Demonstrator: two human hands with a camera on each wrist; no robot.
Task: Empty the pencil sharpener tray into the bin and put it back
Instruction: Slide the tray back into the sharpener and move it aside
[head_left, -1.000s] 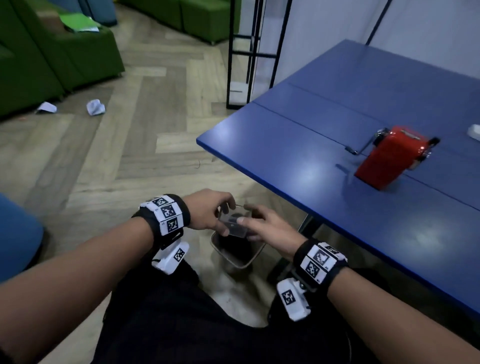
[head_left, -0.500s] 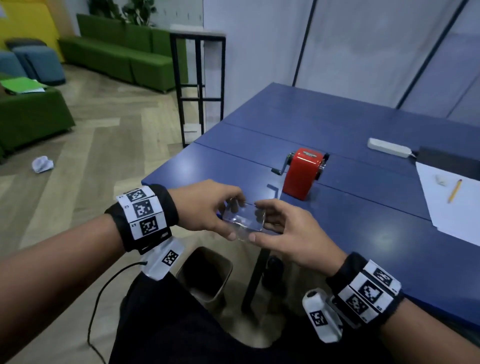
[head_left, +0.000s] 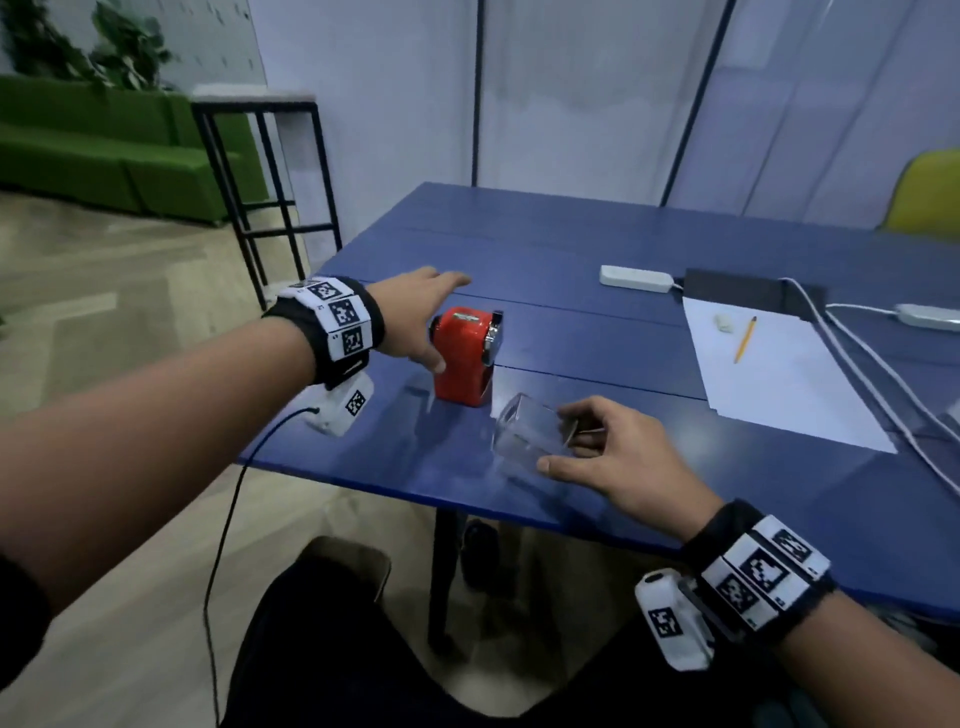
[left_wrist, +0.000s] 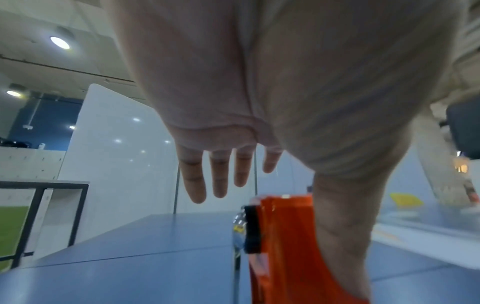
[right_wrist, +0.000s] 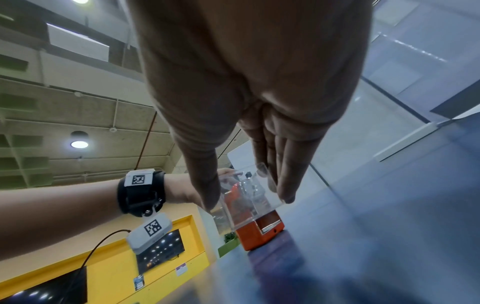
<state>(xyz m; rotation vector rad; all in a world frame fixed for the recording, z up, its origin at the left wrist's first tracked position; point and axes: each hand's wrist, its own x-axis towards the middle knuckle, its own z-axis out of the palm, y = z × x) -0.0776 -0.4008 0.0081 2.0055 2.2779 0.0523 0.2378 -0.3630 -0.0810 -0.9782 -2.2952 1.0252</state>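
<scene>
Left hand spread open, bracing the red pencil sharpener; clear tray, pinched by right hand, should be aligned squarely with the slot before sliding.

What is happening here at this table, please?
A person is putting a pencil sharpener back together. The right hand holds the clear tray just in front of the red sharpener, not yet inserted. The left hand reaches around the sharpener's far side with fingers straight, thumb by its near face. The sharpener stands on the blue table; the bin sits on the floor below.
</scene>
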